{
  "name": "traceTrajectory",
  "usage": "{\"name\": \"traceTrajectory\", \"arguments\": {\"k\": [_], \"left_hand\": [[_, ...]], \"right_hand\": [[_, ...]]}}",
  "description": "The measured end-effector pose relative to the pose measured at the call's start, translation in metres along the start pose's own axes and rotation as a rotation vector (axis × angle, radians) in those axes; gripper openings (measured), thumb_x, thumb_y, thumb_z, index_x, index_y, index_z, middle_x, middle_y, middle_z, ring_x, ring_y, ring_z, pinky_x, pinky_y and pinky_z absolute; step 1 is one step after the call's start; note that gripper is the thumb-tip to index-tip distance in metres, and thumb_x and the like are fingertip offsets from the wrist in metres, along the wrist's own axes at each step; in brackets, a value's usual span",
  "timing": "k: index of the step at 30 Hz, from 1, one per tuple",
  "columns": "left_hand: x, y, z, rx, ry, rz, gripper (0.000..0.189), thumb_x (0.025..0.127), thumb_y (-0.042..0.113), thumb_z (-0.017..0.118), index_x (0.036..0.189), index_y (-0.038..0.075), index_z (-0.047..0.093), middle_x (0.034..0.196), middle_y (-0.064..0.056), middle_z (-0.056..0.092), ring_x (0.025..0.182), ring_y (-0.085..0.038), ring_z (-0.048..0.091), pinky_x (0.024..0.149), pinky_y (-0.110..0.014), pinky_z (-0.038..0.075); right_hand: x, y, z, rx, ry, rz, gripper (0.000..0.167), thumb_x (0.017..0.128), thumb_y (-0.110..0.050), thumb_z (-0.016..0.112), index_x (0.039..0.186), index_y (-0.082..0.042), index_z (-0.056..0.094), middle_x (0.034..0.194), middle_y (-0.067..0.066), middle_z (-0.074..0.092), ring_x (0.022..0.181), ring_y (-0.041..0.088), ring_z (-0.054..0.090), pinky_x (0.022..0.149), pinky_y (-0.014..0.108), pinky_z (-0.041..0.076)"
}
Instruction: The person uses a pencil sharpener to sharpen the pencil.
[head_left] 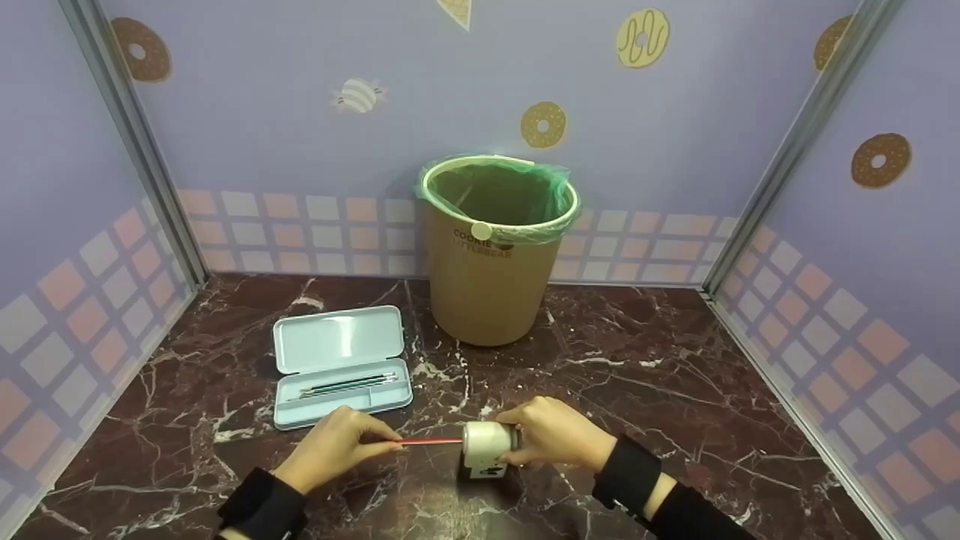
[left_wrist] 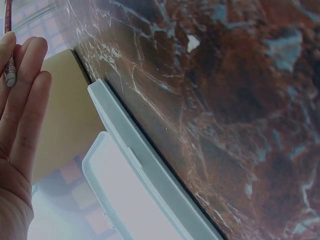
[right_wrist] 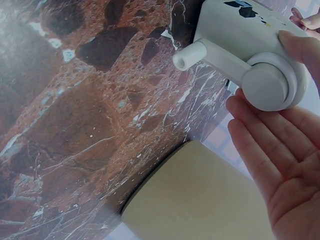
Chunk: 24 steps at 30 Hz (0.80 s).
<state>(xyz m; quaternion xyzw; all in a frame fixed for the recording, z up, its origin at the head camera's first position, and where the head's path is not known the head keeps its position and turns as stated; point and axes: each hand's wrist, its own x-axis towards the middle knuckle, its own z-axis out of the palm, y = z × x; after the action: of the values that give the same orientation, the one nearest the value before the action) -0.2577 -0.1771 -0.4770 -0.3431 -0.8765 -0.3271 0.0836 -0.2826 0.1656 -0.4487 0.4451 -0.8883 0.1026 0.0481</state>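
A red pencil is pinched near its end between the thumb and fingers of my left hand. Its other end meets the side of a white crank pencil sharpener, and the tip is hidden there. My right hand grips the sharpener at the crank side. In the right wrist view, the thumb lies on the sharpener's body and the fingers sit by the round hub of the crank handle. The left wrist view shows the pencil's blunt end between the fingertips.
An open light-blue pencil case lies at the left, holding several pencils. A tan trash bin with a green liner stands at the back. Patterned panels enclose the dark marble-look surface.
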Motion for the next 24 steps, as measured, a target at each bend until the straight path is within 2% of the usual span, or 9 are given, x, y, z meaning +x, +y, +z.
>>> {"name": "traceTrajectory", "arguments": {"k": [7, 11, 17, 24], "left_hand": [[0.0004, 0.0009, -0.0016, 0.004, -0.016, -0.032, 0.010, 0.088, 0.022, 0.077, 0.093, 0.015, 0.083, 0.086, -0.002, 0.081, 0.053, 0.010, 0.037, 0.050, -0.013, 0.036], [-0.0003, 0.0002, -0.0026, -0.014, -0.013, -0.013, 0.012, 0.089, 0.024, 0.076, 0.093, 0.014, 0.082, 0.086, -0.002, 0.081, 0.054, 0.009, 0.039, 0.051, -0.013, 0.037], [-0.0011, -0.0024, -0.0019, -0.008, 0.004, 0.025, 0.012, 0.089, 0.023, 0.077, 0.092, 0.014, 0.082, 0.086, -0.002, 0.081, 0.058, 0.008, 0.051, 0.054, -0.014, 0.042], [-0.0019, -0.0043, -0.0005, 0.001, 0.006, 0.007, 0.011, 0.088, 0.022, 0.078, 0.092, 0.014, 0.083, 0.085, 0.001, 0.081, 0.057, 0.011, 0.044, 0.052, -0.014, 0.040]], "right_hand": [[0.0004, -0.0003, -0.0001, -0.004, 0.003, -0.002, 0.034, 0.078, -0.036, 0.086, 0.104, -0.014, 0.077, 0.086, -0.002, 0.079, 0.062, -0.002, 0.057, 0.059, 0.014, 0.051], [0.0009, -0.0001, -0.0004, 0.001, 0.001, -0.002, 0.035, 0.079, -0.035, 0.086, 0.105, -0.014, 0.077, 0.086, -0.002, 0.079, 0.062, -0.003, 0.056, 0.059, 0.013, 0.050], [0.0006, 0.0001, -0.0007, 0.007, -0.008, 0.005, 0.036, 0.079, -0.035, 0.085, 0.107, -0.014, 0.076, 0.087, -0.002, 0.079, 0.063, -0.002, 0.058, 0.059, 0.013, 0.050], [0.0009, -0.0007, -0.0015, 0.009, -0.021, 0.014, 0.036, 0.080, -0.036, 0.085, 0.107, -0.014, 0.077, 0.089, -0.002, 0.080, 0.064, -0.003, 0.057, 0.060, 0.013, 0.049]]}}
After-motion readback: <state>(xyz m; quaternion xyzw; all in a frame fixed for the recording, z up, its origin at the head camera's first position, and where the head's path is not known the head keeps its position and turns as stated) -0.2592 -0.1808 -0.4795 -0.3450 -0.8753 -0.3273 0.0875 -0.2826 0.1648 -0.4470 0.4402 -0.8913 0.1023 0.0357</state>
